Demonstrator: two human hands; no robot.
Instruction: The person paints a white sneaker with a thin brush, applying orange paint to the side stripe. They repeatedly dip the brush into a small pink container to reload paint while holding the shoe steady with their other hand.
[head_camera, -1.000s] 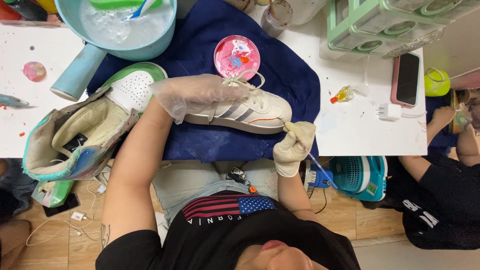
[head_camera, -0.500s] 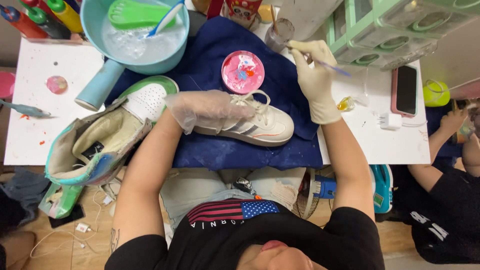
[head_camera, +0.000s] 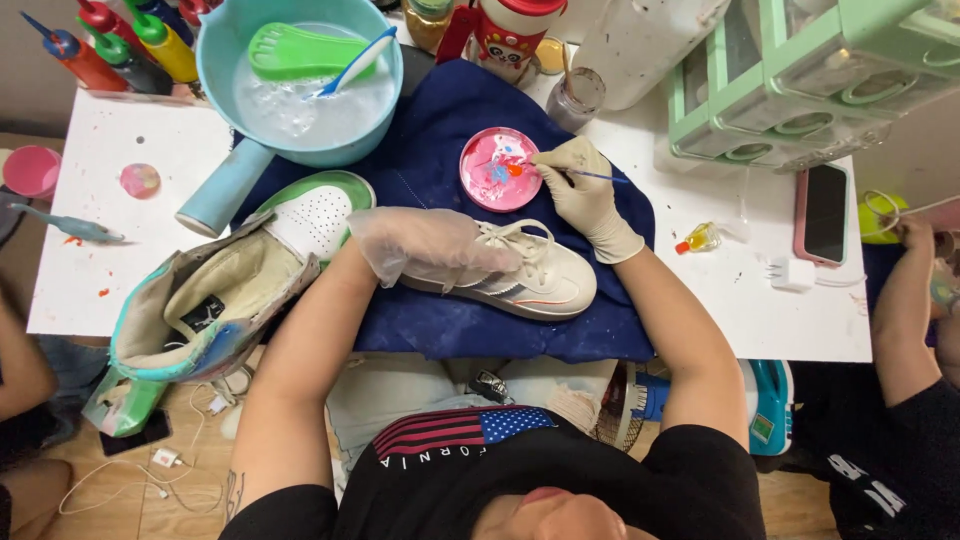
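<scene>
Head view: you are sitting at a white table (head_camera: 720, 300) with a dark blue cloth (head_camera: 440, 120) spread across its middle. Your left hand (head_camera: 430, 245), in a loose clear glove, is pressing down on a white sneaker (head_camera: 545, 285) lying on its side at the center of the frame; the fingers are closed over its collar and laces. Your right hand (head_camera: 585, 190), in a cream glove, is pinching a thin paintbrush (head_camera: 590, 176) tightly, its tip dipping into a round pink paint dish (head_camera: 497, 170) just above the sneaker.

Judging by the shoe, the painting is looking barely begun: you are showing only a thin orange line along the side, and the rest is staying plain white. You are loading colour now, so most of the work seems left.

Counting: one white sneaker in hand, one larger green-and-cream high-top shoe (head_camera: 210, 300) lying at lower left, one paint dish, one brush in your grip, one blue basin (head_camera: 215, 60) of water at the upper left, and four paint bottles (head_camera: 120, 40) standing in the top left corner.
</scene>
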